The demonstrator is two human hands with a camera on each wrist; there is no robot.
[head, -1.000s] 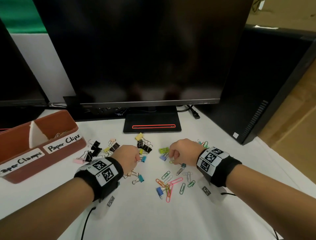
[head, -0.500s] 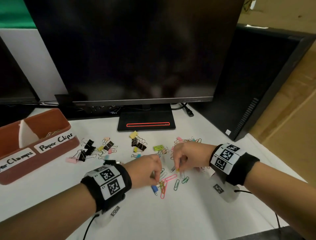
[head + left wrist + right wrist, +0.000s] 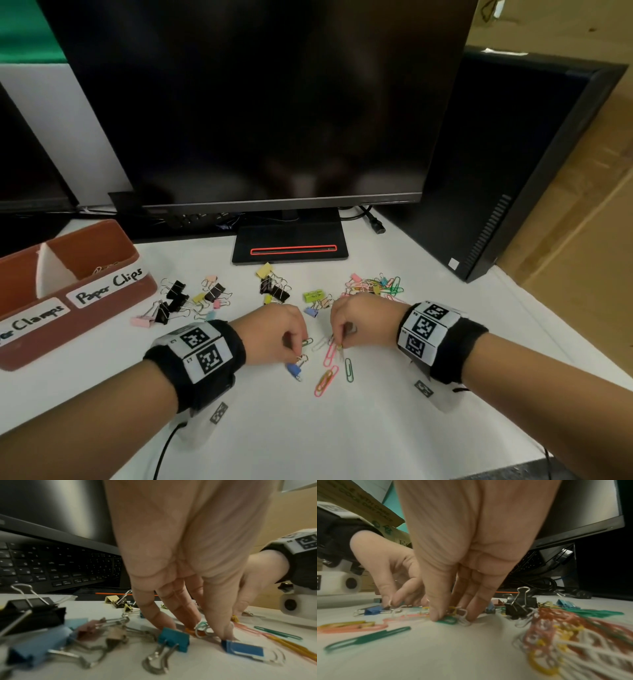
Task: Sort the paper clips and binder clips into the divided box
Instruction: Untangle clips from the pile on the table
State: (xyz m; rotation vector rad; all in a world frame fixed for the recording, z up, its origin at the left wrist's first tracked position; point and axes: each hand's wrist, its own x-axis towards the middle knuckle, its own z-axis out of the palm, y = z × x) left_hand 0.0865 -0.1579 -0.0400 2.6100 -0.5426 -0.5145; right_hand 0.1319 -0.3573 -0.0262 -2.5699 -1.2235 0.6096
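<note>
At frame centre, the left hand (image 3: 274,334) pinches small coloured wire paper clips (image 3: 201,628) beside a blue binder clip (image 3: 294,370); the right hand (image 3: 359,322) pinches a green paper clip (image 3: 447,620). The brown divided box (image 3: 102,301) sits far left. Tangled clips could snag, dragging binder clips along.

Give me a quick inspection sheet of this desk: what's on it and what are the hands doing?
Surface: white table.
Job's things: brown divided box at left, labelled; binder clips and paper clips scattered.
Clutter: nothing seen.
Grippers: left hand picks among small clips by a blue binder clip; right hand pinches paper clips.
Cables: black cable from the left wristband; power plug.
Surroundings: dark monitor, computer tower.
</note>
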